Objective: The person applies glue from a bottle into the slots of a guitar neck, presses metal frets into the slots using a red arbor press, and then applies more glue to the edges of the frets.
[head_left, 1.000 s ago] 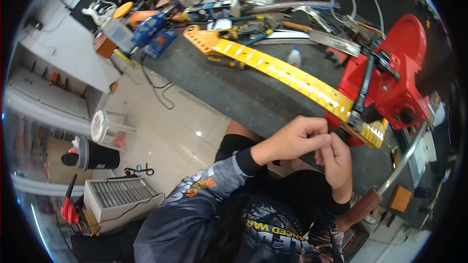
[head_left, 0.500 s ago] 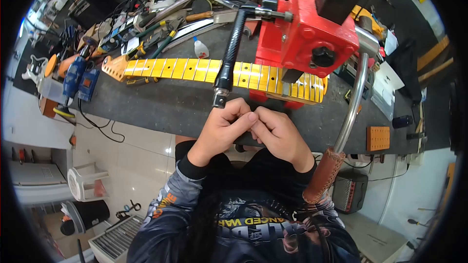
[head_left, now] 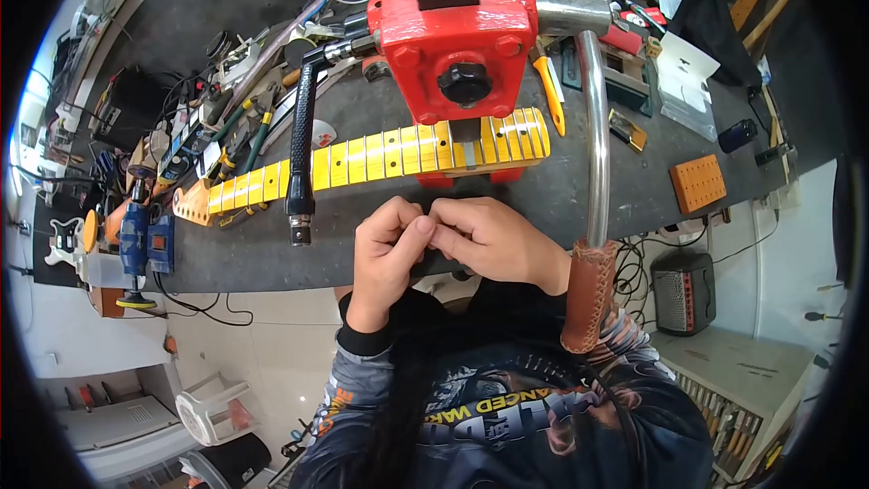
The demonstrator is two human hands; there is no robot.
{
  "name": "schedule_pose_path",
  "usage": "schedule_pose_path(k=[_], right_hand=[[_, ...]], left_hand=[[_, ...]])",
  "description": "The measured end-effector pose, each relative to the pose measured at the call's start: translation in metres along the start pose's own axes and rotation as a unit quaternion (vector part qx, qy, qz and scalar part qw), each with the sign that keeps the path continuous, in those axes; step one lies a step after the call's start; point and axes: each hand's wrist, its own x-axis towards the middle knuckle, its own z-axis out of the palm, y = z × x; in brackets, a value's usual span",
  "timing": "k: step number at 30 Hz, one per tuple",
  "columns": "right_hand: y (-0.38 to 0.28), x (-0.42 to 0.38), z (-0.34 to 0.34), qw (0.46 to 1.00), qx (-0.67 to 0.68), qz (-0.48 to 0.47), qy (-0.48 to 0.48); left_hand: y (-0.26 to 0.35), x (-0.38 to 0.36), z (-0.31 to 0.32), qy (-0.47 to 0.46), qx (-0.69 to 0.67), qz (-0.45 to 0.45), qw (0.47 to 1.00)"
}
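Observation:
Just in front of the bench edge, my left hand (head_left: 387,258) and my right hand (head_left: 493,240) meet with fingers curled and thumbs close together. Anything between their fingertips is too small or hidden to make out. Beyond them lies a guitar neck (head_left: 362,163) with a glossy yellow fretboard, metal frets and dark dots. The ram of a red arbor press (head_left: 453,50) comes down over the neck near its right end. A black ratchet handle (head_left: 301,136) hangs from the press's left side. On the right, a steel lever (head_left: 597,145) ends in a stitched brown leather grip (head_left: 590,299) near my right forearm.
Pliers, files and other tools crowd the bench (head_left: 335,235) at the back left. A blue rotary tool (head_left: 134,235) stands at its left end. To the right are an orange block with holes (head_left: 698,184), a yellow-handled tool (head_left: 549,95) and a dark cylinder (head_left: 738,134).
The camera view has turned, so the press and neck appear farther left. Both hands stay together with fingers curled, their grip shifted only slightly.

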Motion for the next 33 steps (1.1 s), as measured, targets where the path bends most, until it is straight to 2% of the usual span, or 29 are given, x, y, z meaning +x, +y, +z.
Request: schedule_pose_path(k=[2, 9, 17, 18, 20, 21, 22, 23, 24, 26, 33], right_hand=[[0.005, 0.001, 0.000, 0.999, -0.017, -0.030, 0.001], [0.006, 0.001, 0.000, 0.999, -0.016, -0.031, -0.002], [0.002, 0.002, 0.001, 1.000, 0.012, -0.003, -0.003], [0.003, 0.003, 0.001, 1.000, 0.003, -0.005, -0.025], [0.002, 0.005, 0.003, 0.999, 0.036, 0.025, -0.005], [0.003, 0.004, 0.003, 0.999, 0.026, 0.027, -0.034], [0.003, 0.005, 0.004, 0.998, 0.045, 0.041, -0.019], [0.003, 0.006, 0.006, 0.996, 0.066, 0.054, 0.000], [0.003, 0.006, 0.008, 0.996, 0.063, 0.051, -0.021], [0.004, 0.005, 0.010, 0.997, 0.064, 0.050, 0.013], [0.005, 0.006, 0.008, 0.997, 0.064, 0.044, 0.002]], left_hand=[[0.000, 0.001, 0.001, -0.006, 0.002, -0.003, 1.000], [-0.008, 0.000, -0.004, -0.006, -0.009, 0.014, 1.000], [-0.008, 0.000, -0.009, -0.020, -0.013, -0.002, 1.000], [-0.006, 0.002, -0.007, 0.001, -0.021, 0.005, 1.000], [0.002, 0.002, 0.000, 0.012, -0.005, -0.017, 1.000], [0.009, 0.003, 0.002, 0.002, -0.040, -0.023, 0.999], [0.007, 0.003, 0.002, 0.030, -0.050, -0.017, 0.998], [0.006, 0.004, 0.001, 0.004, -0.076, -0.022, 0.997], [0.007, 0.003, -0.001, -0.026, -0.098, -0.027, 0.994], [0.010, 0.001, -0.002, -0.015, -0.101, -0.040, 0.994], [0.009, -0.001, 0.000, -0.017, -0.094, -0.026, 0.995]])
